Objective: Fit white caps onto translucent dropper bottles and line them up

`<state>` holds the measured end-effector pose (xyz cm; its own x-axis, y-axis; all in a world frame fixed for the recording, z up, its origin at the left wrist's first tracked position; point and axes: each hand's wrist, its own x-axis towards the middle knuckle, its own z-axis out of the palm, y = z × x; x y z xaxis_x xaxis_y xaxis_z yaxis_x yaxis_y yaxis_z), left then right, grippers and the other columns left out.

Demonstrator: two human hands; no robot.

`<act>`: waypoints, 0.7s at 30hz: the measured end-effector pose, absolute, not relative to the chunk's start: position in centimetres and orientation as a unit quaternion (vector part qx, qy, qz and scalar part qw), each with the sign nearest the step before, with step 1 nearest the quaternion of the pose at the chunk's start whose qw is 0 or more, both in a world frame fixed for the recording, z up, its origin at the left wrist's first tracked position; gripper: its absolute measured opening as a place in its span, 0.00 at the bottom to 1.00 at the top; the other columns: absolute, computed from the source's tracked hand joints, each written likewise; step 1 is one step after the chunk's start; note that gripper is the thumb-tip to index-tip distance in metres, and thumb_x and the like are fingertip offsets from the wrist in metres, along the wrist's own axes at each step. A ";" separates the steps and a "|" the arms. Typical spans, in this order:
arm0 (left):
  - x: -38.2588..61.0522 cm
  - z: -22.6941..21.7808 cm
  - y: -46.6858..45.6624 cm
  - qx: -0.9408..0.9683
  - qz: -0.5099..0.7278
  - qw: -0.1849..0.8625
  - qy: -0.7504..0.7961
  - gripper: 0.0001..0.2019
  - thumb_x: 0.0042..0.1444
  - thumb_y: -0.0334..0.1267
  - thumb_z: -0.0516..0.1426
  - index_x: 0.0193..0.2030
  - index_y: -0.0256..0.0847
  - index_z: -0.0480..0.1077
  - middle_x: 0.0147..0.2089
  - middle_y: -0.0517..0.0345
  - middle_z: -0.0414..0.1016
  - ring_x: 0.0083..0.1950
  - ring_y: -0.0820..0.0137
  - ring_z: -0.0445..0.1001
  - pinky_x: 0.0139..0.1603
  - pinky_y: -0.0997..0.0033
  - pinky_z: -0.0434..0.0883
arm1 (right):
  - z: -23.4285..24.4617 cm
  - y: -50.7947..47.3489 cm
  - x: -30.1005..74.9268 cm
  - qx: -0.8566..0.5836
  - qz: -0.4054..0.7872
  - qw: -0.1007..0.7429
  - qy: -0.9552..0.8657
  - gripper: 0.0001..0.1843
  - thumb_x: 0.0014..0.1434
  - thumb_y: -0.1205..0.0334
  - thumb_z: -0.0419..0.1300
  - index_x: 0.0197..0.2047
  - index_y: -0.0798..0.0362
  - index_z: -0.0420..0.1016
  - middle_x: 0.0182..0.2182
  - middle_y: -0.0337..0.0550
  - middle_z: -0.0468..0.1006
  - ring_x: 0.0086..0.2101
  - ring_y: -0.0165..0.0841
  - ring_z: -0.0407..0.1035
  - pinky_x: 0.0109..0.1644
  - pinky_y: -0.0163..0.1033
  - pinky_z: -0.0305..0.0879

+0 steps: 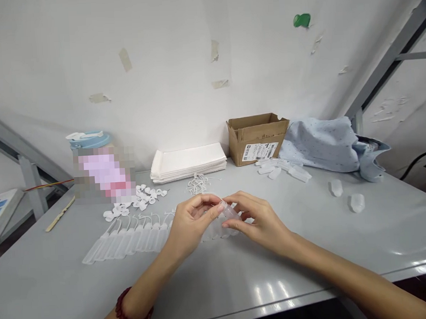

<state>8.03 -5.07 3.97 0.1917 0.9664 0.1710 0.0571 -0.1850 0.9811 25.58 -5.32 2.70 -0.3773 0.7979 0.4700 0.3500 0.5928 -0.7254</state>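
My right hand (257, 219) is closed around a small translucent plastic bottle (232, 212), held tilted above the table. At its narrow neck, my left hand (193, 222) pinches with thumb and fingers. A thin pale cord seems to run between those fingertips, mostly hidden. Beneath and left of my hands lies a row of similar bottles (131, 242), each with a thin white cord at its top. My left hand covers part of this row. Behind it are a small heap of loose white cords (198, 184) and a scatter of small white caps (143, 196).
A stack of white paper (188, 163) lies by the wall, beside an open cardboard box (253, 140). More clear plastic bottles (299, 173) and two short pieces (357, 203) lie to the right. A light blue cloth (319, 142) and a blue-lidded container (90, 139) stand at the back.
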 end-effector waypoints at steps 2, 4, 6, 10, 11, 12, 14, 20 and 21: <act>7.9 3.9 -5.0 0.602 0.478 0.481 0.421 0.07 0.52 0.38 0.62 0.35 0.37 0.73 0.36 0.56 0.77 0.39 0.69 0.75 0.43 0.70 0.74 | 2.8 -5.3 25.6 -0.371 0.293 0.423 -0.773 0.14 0.58 0.56 0.60 0.46 0.52 0.72 0.35 0.43 0.74 0.31 0.30 0.71 0.29 0.33 0.73; 7.8 4.0 -5.0 0.602 0.479 0.483 0.418 0.07 0.52 0.38 0.62 0.35 0.37 0.74 0.36 0.56 0.77 0.39 0.69 0.76 0.42 0.70 0.74 | 2.8 -5.4 25.6 -0.370 0.334 0.422 -0.757 0.12 0.60 0.59 0.58 0.47 0.52 0.71 0.36 0.43 0.73 0.31 0.29 0.72 0.28 0.33 0.73; 7.6 4.0 -4.9 0.605 0.475 0.488 0.413 0.07 0.52 0.38 0.61 0.36 0.38 0.74 0.36 0.56 0.77 0.39 0.69 0.76 0.42 0.70 0.74 | 2.9 -5.4 25.6 -0.367 0.375 0.421 -0.740 0.13 0.60 0.60 0.57 0.49 0.52 0.70 0.37 0.44 0.72 0.30 0.29 0.72 0.27 0.32 0.73; 7.5 3.9 -4.9 0.631 0.454 0.479 0.409 0.06 0.54 0.37 0.60 0.37 0.39 0.74 0.38 0.55 0.78 0.39 0.69 0.76 0.41 0.69 0.75 | 3.0 -5.4 25.5 -0.351 0.444 0.421 -0.709 0.16 0.60 0.60 0.57 0.52 0.52 0.70 0.39 0.45 0.72 0.32 0.30 0.73 0.27 0.34 0.73; 7.5 3.8 -4.9 0.649 0.449 0.455 0.413 0.06 0.55 0.37 0.59 0.38 0.39 0.73 0.39 0.55 0.78 0.39 0.68 0.76 0.42 0.68 0.75 | 3.0 -5.4 25.5 -0.348 0.460 0.420 -0.701 0.17 0.60 0.59 0.56 0.52 0.52 0.70 0.39 0.45 0.73 0.32 0.31 0.74 0.28 0.34 0.73; 7.5 3.6 -4.9 0.675 0.448 0.411 0.419 0.06 0.56 0.37 0.58 0.38 0.39 0.73 0.39 0.54 0.78 0.40 0.67 0.76 0.42 0.66 0.75 | 3.0 -5.3 25.5 -0.349 0.475 0.417 -0.692 0.17 0.60 0.58 0.56 0.52 0.52 0.70 0.40 0.46 0.73 0.33 0.31 0.74 0.29 0.35 0.73; 7.7 3.2 -5.1 0.741 0.453 0.269 0.416 0.06 0.58 0.34 0.56 0.40 0.39 0.73 0.41 0.52 0.77 0.43 0.64 0.75 0.45 0.62 0.73 | 2.9 -5.2 25.5 -0.358 0.504 0.414 -0.668 0.19 0.59 0.56 0.57 0.52 0.53 0.70 0.40 0.46 0.74 0.33 0.32 0.75 0.30 0.37 0.74; 8.4 2.8 -5.8 0.849 0.392 0.027 0.352 0.19 0.58 0.30 0.54 0.57 0.37 0.61 0.52 0.44 0.68 0.55 0.59 0.66 0.54 0.56 0.68 | 3.2 -4.7 25.7 -0.368 0.553 0.425 -0.615 0.18 0.57 0.53 0.59 0.48 0.53 0.71 0.43 0.46 0.73 0.34 0.34 0.76 0.35 0.39 0.75; 8.5 2.9 -5.8 0.854 0.386 0.018 0.349 0.20 0.57 0.31 0.56 0.57 0.36 0.60 0.52 0.43 0.68 0.56 0.58 0.65 0.55 0.56 0.68 | 3.2 -4.8 25.8 -0.373 0.554 0.428 -0.609 0.18 0.57 0.53 0.59 0.48 0.53 0.70 0.44 0.46 0.72 0.34 0.33 0.76 0.35 0.39 0.75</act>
